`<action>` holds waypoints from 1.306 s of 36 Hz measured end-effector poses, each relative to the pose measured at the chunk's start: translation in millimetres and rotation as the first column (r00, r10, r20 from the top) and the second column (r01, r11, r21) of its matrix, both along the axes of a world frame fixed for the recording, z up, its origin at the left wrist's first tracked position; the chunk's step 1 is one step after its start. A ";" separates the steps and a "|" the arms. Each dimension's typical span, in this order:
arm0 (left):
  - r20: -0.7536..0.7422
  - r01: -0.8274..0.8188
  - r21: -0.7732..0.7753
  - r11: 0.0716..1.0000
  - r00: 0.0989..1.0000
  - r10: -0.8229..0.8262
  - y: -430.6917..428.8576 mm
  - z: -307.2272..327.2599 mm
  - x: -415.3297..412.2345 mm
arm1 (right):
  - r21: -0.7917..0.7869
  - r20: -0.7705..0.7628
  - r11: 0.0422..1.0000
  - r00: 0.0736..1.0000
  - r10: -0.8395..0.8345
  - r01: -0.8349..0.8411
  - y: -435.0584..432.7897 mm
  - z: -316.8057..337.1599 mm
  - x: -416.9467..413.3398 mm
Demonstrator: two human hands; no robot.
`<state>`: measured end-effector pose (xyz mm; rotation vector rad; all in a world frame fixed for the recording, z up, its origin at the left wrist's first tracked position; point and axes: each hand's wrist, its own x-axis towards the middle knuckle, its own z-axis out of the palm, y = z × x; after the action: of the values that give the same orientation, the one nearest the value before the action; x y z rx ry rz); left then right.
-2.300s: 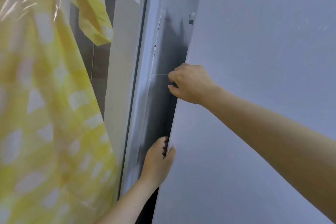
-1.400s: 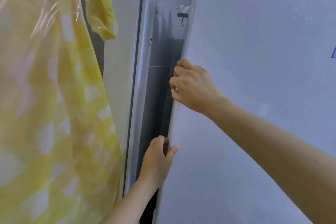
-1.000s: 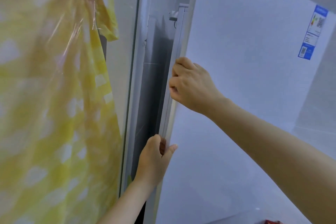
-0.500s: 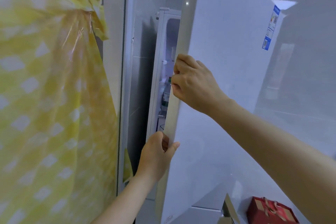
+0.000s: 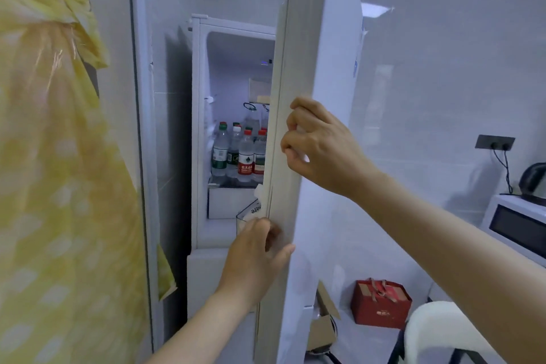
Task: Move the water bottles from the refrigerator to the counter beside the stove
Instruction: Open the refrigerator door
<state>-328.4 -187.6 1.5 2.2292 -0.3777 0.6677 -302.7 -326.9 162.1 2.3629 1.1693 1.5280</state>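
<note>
The white refrigerator door (image 5: 325, 74) stands partly open, hinged on the right. My right hand (image 5: 322, 145) grips its free edge at chest height, fingers curled round it. Lower down, my left hand (image 5: 260, 251) holds the same edge, thumb on the front face. Through the gap, several water bottles (image 5: 239, 152) with red and green caps stand upright on a lit shelf inside the refrigerator (image 5: 233, 47). The door hides the right part of the shelf.
A yellow patterned plastic sheet (image 5: 53, 171) hangs close on the left. Right of the door are a white microwave (image 5: 517, 224) with a kettle on it, a wall socket (image 5: 495, 142), a red gift box (image 5: 381, 303) on the floor and a white chair back (image 5: 437, 331).
The door has swung from shut to partly open toward the right, with both hands staying on its edge. The lit shelf with the bottles has come into sight.
</note>
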 end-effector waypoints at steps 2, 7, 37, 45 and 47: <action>0.036 0.023 0.003 1.000 0.999 -0.023 -4.7 1.6 -4.5 | 0.018 0.006 1.000 1.000 -0.021 0.021 -9.0 -1.1 -9.0; 0.068 0.075 -0.039 0.996 0.995 -0.072 -19.3 9.8 -11.8 | 0.047 0.025 0.997 0.998 -0.065 0.063 -36.1 -3.5 -29.7; 0.093 0.256 -0.068 0.964 0.964 -0.250 -315.1 27.2 -19.8 | 0.161 -0.039 0.980 0.993 -0.109 0.114 -346.6 -10.9 -51.4; 0.089 0.260 0.019 0.966 0.961 -0.260 -386.1 27.0 -4.8 | 0.181 -0.065 0.974 0.989 -0.129 0.139 -418.4 -12.7 -26.9; 0.088 0.274 0.042 0.961 0.957 -0.276 -400.1 25.1 1.6 | 0.188 -0.076 0.972 0.989 -0.130 0.142 -432.3 -13.6 -20.3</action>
<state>-326.9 -587.7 26.6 2.1228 -0.7341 0.6190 -323.0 -759.2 148.5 2.5715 0.8839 1.5968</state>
